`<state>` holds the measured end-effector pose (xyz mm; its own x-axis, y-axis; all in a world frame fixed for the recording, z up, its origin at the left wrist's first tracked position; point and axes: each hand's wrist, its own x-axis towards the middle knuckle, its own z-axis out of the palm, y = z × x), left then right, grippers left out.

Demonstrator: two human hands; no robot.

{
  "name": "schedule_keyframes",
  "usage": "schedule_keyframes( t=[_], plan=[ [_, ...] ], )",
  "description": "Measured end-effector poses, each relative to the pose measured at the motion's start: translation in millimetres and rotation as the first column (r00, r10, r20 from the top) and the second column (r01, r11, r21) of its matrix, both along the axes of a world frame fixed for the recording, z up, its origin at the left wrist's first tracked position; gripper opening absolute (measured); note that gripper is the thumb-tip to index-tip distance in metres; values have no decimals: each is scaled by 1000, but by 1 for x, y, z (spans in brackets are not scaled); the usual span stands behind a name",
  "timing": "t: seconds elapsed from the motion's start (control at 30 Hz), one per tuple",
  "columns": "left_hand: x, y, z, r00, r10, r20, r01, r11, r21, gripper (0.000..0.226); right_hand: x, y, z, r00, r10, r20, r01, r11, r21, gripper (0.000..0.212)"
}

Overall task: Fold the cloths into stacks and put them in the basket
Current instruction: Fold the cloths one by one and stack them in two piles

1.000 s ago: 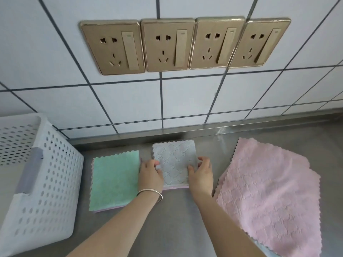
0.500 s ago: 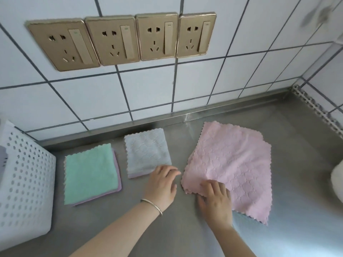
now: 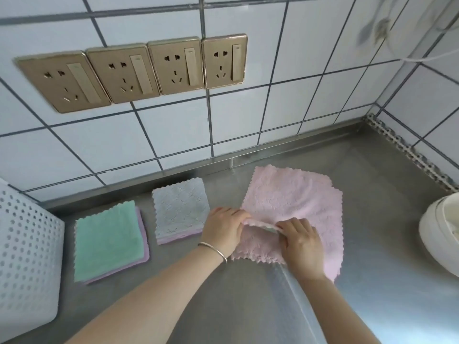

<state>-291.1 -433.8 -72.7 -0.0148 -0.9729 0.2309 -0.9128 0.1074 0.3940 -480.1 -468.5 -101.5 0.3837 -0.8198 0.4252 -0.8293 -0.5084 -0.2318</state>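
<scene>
A pink cloth [image 3: 295,199] lies spread on the steel counter at centre right, with more pink cloth beneath it. My left hand [image 3: 223,227] pinches its near left edge, and my right hand [image 3: 301,240] pinches the same lifted edge a little to the right. A folded grey-white cloth stack [image 3: 180,209] with a pink layer underneath sits just left of my left hand. Further left lies a folded green cloth on a purple one [image 3: 109,240]. The white perforated basket [image 3: 27,259] stands at the far left.
The steel counter [image 3: 372,306] meets a tiled wall with a row of gold sockets [image 3: 134,73]. A white appliance [image 3: 439,234] stands at the right edge. The wall corner closes off the far right.
Both hands left the folded grey-white stack and moved right to the pink cloth. They now lift its near edge. The camera view swung right.
</scene>
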Motion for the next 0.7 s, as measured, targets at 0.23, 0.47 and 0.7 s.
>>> schedule_keyframes(
  t=[0.23,0.47,0.7],
  plan=[
    [32,4,68,966,138,-219,-155,986,-63,27,-16,-26,82,979,-168,112,157,982,103,23],
    [99,51,153,928,261,-267,-287,956,-64,18,9,-34,172,990,-5,144,-26,978,208,9],
    [170,136,195,879,429,-206,-446,894,-38,21,86,7,191,964,60,260,-119,969,217,17]
  ],
)
